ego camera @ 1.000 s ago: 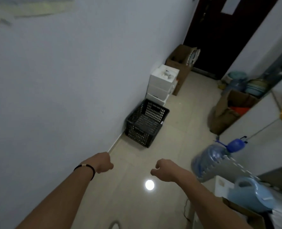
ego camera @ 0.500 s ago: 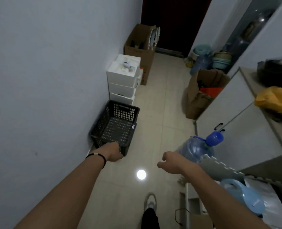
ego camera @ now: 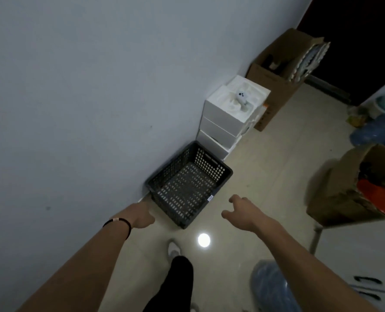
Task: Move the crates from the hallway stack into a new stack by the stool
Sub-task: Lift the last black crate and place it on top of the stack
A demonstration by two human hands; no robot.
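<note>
A black perforated plastic crate [ego camera: 188, 183] stands on the tiled floor against the grey wall, with nothing inside it. My left hand [ego camera: 142, 215], with a black band on its wrist, is at the crate's near left corner; its fingers are hidden, so contact is unclear. My right hand [ego camera: 241, 212] hovers a little to the right of the crate's near side, fingers spread, holding nothing. No stool shows in this view.
Stacked white boxes [ego camera: 229, 120] stand just behind the crate, then an open cardboard box [ego camera: 274, 75] before a dark doorway. A second cardboard box [ego camera: 356, 185] and blue water bottles [ego camera: 270, 287] line the right side. My foot [ego camera: 173, 248] is below the crate.
I have stepped closer to the crate. Both hands reached forward; the left went to the crate's near corner and the right one opened its fingers.
</note>
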